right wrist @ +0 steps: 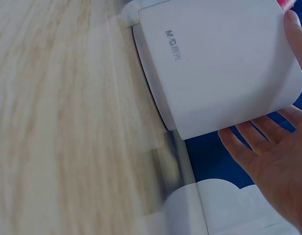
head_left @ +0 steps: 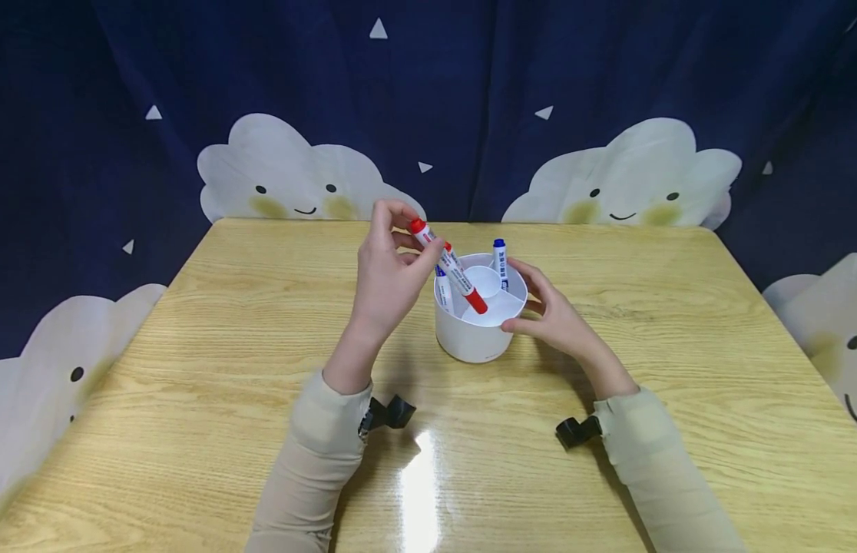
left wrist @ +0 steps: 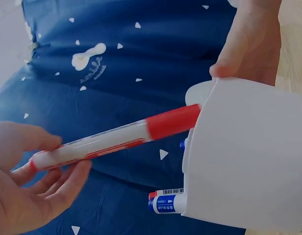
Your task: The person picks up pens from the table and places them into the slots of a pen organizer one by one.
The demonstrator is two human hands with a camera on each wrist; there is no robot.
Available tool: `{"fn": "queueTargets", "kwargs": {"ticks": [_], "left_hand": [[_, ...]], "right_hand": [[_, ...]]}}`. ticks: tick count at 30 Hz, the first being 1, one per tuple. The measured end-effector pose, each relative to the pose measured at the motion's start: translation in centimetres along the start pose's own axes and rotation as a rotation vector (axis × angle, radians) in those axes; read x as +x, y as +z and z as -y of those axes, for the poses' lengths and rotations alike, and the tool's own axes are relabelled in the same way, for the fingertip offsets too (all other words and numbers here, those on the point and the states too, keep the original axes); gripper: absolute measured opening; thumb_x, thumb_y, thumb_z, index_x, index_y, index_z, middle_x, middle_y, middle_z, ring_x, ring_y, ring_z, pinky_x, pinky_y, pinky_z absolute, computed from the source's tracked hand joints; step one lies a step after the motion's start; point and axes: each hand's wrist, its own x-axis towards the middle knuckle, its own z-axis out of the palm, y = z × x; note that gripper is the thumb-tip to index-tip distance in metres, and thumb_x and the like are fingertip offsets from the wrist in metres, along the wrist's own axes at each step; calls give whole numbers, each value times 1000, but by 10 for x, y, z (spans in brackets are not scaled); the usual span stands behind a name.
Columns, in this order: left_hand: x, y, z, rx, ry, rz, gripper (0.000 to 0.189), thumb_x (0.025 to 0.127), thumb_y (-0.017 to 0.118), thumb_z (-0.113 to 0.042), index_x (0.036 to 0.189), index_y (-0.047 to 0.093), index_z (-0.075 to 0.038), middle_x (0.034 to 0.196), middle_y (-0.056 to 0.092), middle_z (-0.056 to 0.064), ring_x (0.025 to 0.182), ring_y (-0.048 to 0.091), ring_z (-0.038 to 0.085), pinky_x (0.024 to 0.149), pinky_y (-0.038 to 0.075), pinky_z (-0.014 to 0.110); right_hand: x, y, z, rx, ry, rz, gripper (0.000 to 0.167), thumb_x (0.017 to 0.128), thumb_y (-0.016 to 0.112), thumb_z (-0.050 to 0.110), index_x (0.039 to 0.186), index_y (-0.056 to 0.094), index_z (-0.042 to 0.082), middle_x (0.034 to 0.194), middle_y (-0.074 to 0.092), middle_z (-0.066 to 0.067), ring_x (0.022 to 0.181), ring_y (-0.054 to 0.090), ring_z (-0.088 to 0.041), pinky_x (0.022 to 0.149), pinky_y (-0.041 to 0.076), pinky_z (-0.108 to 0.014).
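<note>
My left hand [head_left: 392, 273] pinches a red-capped whiteboard marker [left wrist: 116, 139] near its rear end. The marker slants down, its red cap at the opening of a round white pen holder [head_left: 470, 342] with divided compartments. Around the holder's right side curls my right hand [head_left: 549, 307], thumb at the front rim and fingers behind, as the right wrist view also shows. Inside the holder, a blue marker [head_left: 500, 257] stands at the back right. Another blue marker [head_left: 444, 292] leans at the left, and a red-ended marker [left wrist: 151, 195] shows beside it, mostly hidden.
The holder stands on a wood-grain table [head_left: 263, 322]. Behind the table hangs a dark blue curtain [head_left: 456, 92] with white clouds and triangles. A black wrist camera mount [head_left: 394, 412] sticks out from the left sleeve, another mount [head_left: 577, 432] from the right.
</note>
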Motion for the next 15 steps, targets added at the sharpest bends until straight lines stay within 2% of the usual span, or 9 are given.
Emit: {"fn": "queueTargets", "kwargs": {"ticks": [6,15], "left_hand": [[-1,3,0,108,-20,194,35,80,67,-9,106,43,-6,94,54,7,78,58,15,68,52,23],[0,-2,-1,277,-53,421,27,79,69,-12,97,49,-8,86,58,3,77,57,13,66,50,22]], "right_hand": [[0,0,-1,-3,-2,2,85,74,72,3,143,21,6,142,31,-15,129,32,-32,102,31,-53],[0,0,-3,-7,-13,-2,85,74,72,2,142,22,4,141,32,-16,128,33,-31,101,32,-52]]}}
